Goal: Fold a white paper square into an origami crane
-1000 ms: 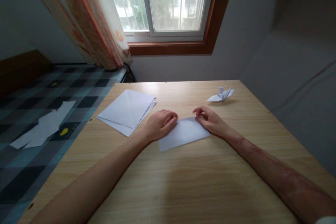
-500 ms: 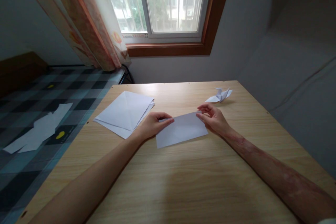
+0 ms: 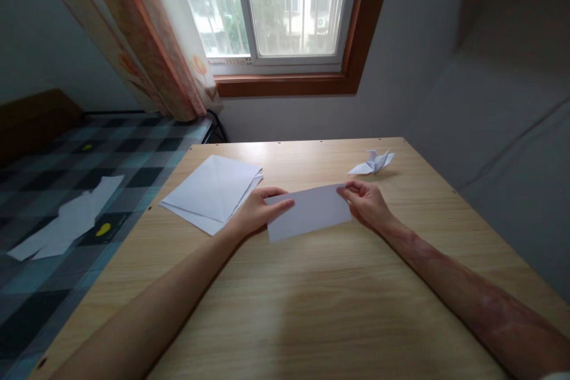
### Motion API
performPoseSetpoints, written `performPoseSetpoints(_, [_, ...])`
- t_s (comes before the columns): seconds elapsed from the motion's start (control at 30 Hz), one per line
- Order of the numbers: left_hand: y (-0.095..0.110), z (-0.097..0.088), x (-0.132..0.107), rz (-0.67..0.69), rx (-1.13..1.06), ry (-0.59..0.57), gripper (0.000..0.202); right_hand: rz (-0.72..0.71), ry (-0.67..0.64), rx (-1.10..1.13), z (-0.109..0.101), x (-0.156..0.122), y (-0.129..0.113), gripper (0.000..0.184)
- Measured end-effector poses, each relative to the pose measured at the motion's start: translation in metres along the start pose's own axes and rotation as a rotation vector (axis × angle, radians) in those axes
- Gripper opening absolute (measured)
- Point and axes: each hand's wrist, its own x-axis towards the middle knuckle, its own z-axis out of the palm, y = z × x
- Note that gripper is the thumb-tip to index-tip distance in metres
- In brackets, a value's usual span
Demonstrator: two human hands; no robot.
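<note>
A folded white paper sheet (image 3: 309,211) is held just above the wooden table (image 3: 320,303), its near edge raised. My left hand (image 3: 256,211) pinches its left end, thumb on top and fingers closed under it. My right hand (image 3: 367,203) pinches the right end the same way. Both forearms reach in from the near edge of the table.
A stack of white sheets (image 3: 214,192) lies on the table left of my left hand. A small folded paper bird (image 3: 373,162) sits at the far right. A bed with a checked cover (image 3: 75,202) and loose paper scraps (image 3: 66,222) stands at left; window and curtain behind.
The paper lay flat under both hands a second ago. Both hands have since taken its ends and lifted it, tilting the near edge up.
</note>
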Motion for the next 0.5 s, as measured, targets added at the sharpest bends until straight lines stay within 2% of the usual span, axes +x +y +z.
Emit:
performPoseSetpoints(0.17, [-0.0041, 0.0004, 0.0018, -0.02, -0.174, 0.03, 0.043, -0.021, 0.06, 0.052, 0.0025, -0.0001, -0.0075, 0.044])
performPoseSetpoints(0.5, [0.0016, -0.0002, 0.0012, -0.007, -0.109, 0.054, 0.048, -0.03, 0.034, 0.023, -0.0003, 0.0013, -0.0006, 0.044])
